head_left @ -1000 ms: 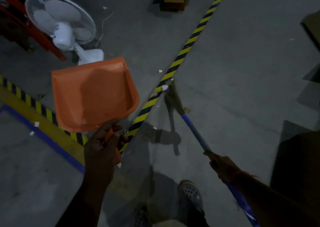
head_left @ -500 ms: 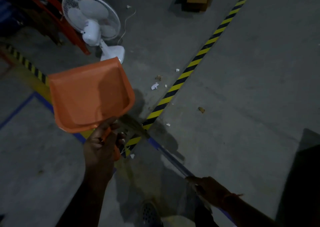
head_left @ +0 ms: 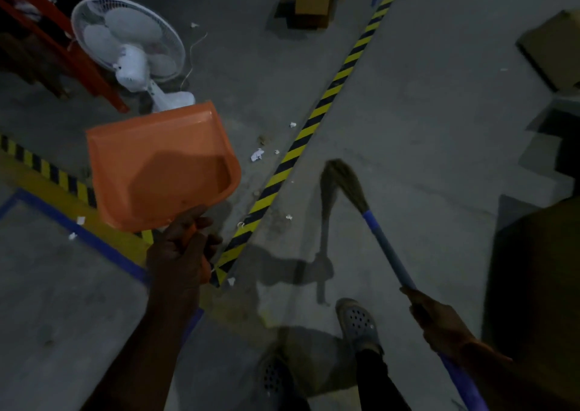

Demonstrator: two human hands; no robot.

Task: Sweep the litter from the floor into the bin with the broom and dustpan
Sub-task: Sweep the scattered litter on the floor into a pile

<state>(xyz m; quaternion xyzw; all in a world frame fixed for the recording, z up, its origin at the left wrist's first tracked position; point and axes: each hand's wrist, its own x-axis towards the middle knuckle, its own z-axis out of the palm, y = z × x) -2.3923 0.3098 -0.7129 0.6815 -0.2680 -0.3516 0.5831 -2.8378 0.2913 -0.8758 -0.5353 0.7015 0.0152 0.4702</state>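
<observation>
My left hand point(head_left: 180, 250) is closed around the short handle of the orange dustpan point(head_left: 160, 167), and I hold the pan up off the floor with its open face turned toward me; it looks empty. My right hand point(head_left: 439, 326) grips the blue handle of the broom point(head_left: 370, 219), with the straw head pointing away from me, just right of the striped tape line point(head_left: 317, 118) that runs diagonally across the floor point(head_left: 423, 112). Whether the bristles touch the concrete I cannot tell, though their shadow falls close beside them.

Most of the litter lies left of that tape line: a crumpled white paper scrap point(head_left: 257, 154) and a few smaller bits near it, between the line and the dustpan. One small white bit point(head_left: 288, 217) sits right of the line, near the broom head's shadow. Further left of the line, beyond the dustpan, a white fan point(head_left: 131, 52) stands on the floor beside a red frame point(head_left: 62, 46). A cardboard box point(head_left: 312, 0) sits left of the line's far end. My two shoes point(head_left: 357, 322) are at the near end of the line
</observation>
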